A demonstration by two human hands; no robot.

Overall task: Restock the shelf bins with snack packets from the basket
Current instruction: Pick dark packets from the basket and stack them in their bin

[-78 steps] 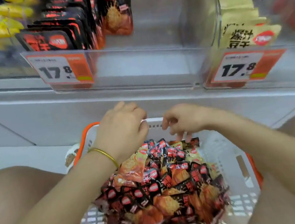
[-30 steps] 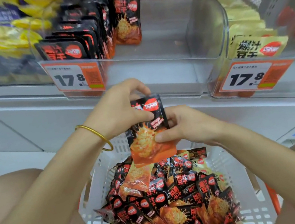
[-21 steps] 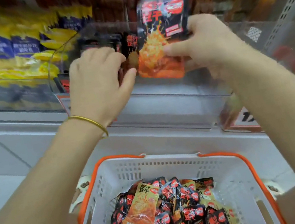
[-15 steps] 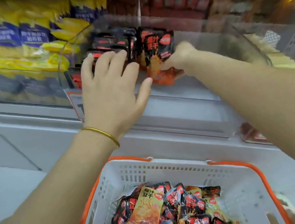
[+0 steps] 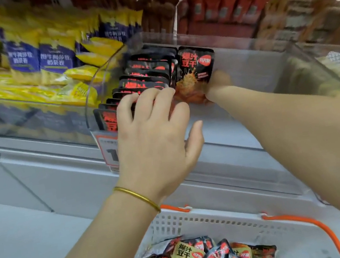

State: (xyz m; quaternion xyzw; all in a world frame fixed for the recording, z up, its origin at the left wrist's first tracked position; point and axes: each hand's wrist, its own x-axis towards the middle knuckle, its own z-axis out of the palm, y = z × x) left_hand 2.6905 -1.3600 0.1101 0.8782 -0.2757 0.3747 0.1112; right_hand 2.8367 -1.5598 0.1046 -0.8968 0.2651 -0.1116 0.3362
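Shows packet (image 5: 196, 68), up from basket (image 5: 224, 216), now upright in bin (image 5: 262, 68), pinched by right hand (image 5: 218, 83). Shows left hand (image 5: 154, 136), fingers extended, bracing the row (image 5: 144, 74); marks one placement nearly complete.

1 head-worn view faces forward and down, close to bin (image 5: 243, 60) and basket (image 5: 213, 216)

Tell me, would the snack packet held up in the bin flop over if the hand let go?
The packet is a thin flat pouch, so alone it would likely tip; leaning on the row of packets should keep it up. It looks light, since the right hand holds it by its lower edge. Its glossy film may be slippery.
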